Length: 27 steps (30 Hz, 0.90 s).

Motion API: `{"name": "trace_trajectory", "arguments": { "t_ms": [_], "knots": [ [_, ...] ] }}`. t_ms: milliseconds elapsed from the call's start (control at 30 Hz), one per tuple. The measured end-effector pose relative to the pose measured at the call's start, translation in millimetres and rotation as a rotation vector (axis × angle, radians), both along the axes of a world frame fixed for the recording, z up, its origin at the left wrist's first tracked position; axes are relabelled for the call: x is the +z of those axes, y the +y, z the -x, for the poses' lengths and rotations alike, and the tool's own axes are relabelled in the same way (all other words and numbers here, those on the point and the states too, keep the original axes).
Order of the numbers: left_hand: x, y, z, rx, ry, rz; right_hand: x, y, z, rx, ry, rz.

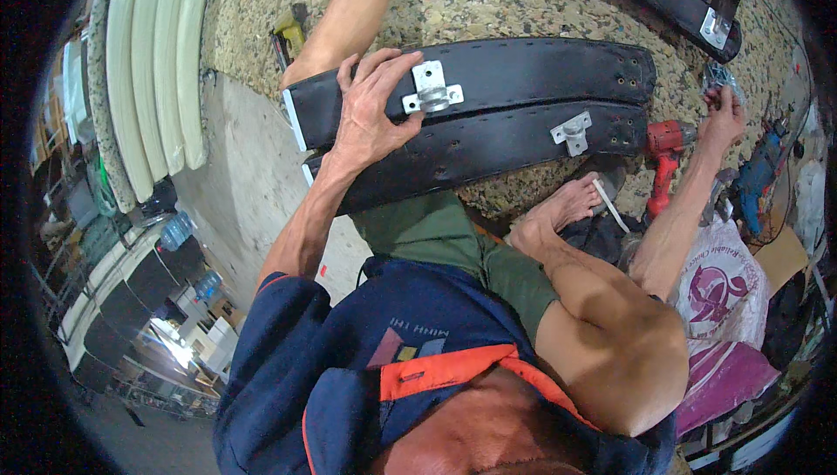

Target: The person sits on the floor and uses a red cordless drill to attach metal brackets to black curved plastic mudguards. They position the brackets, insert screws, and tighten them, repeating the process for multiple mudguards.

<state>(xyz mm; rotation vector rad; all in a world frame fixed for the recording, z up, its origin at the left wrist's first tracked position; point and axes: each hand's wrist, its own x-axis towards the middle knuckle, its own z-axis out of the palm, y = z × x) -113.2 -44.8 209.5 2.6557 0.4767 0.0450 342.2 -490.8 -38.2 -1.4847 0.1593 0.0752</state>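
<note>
While half-open, left hand [372, 111] against bracket [431, 87] — right hand [724, 116] bunched at bag [720, 77], hold unclear.

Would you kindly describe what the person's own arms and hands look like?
The left hand and right hand are gloveless, with no watch visible on either wrist. A short, orange-edged navy-blue fabric sleeve covers the left upper arm; the right sleeve's hem is not clearly visible.

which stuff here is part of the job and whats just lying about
Likely part of the job:
two black panels
metal bracket at the left hand
second bracket
clear bag at the right hand
red drill, close by

Probably just lying about:
blue power tool
white and purple sack
yellow tool
blue water bottle
</note>
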Motion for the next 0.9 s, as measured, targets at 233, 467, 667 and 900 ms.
{"name": "trace_trajectory", "arguments": {
  "t_ms": [233, 467, 667, 900],
  "knots": [
    [-2.1, 0.9, 1.5, -0.003, 0.025, -0.010, 66.2, 136.3, 121.2, 0.269, 0.336, -0.197],
    [-2.8, -0.9, 0.0, 0.026, -0.019, 0.025, 152.4, 278.0, 276.8, 0.998, -0.269, 0.139],
    [-4.9, 0.8, 1.6, 0.033, -0.054, 0.043, 175.2, 296.7, 273.6, 1.110, -0.821, 0.800],
    [-8.1, 1.7, 2.5, 0.017, -0.070, 0.010, 178.5, 307.2, 282.5, 1.011, -0.162, 0.012]
  ]
}}
